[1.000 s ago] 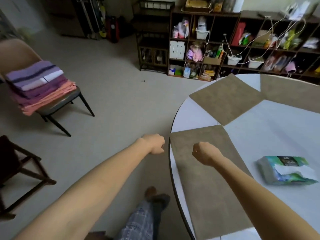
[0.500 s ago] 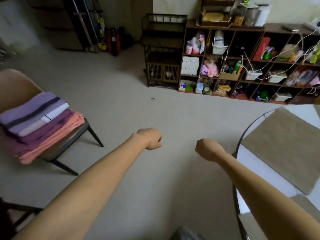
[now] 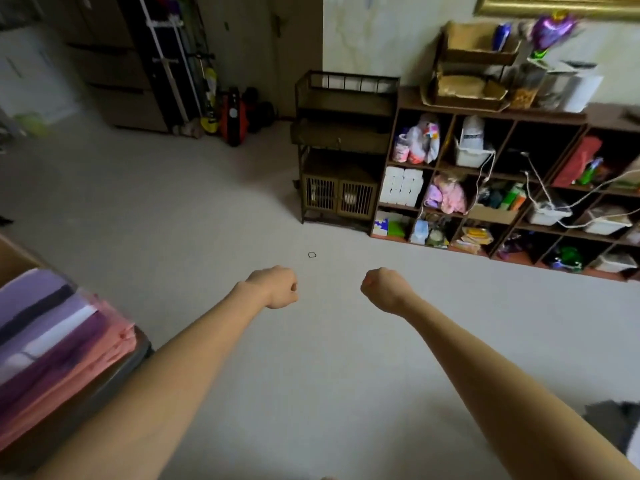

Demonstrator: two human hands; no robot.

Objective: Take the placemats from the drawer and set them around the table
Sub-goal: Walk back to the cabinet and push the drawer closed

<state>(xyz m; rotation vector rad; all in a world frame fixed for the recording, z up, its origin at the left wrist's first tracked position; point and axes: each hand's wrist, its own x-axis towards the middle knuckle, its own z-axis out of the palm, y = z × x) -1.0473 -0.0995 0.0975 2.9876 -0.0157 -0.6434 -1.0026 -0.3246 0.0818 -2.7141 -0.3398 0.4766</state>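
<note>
A person's two bare forearms reach forward into the middle of the view, seen from a camera worn on the head and looking down at a pale floor (image 3: 346, 358). The left hand (image 3: 275, 287) is curled into a loose fist, fingers folded under, and grips nothing. The right hand (image 3: 382, 289) is curled the same way and is also empty. The two fists hang side by side above the floor, close to each other but not touching. A small dark ring (image 3: 312, 255) lies on the floor just beyond them. At the lower left, a stack of folded cloths (image 3: 52, 344) in purple, white and salmon pink rests on the seat of a chair (image 3: 138, 351). Along the far wall to the right stands a dark wooden cubby shelf (image 3: 512, 123) crowded with bags, bins, packets and white cords. Just to its left is a narrower dark stand (image 3: 341, 133) with a small slatted cabinet (image 3: 337, 195) at the bottom. Tall dark furniture and leaning poles fill the far left corner. No placemats, drawer or desk can be made out from this angle; a blurred grey and white shape at the bottom right corner cannot be identified.
</note>
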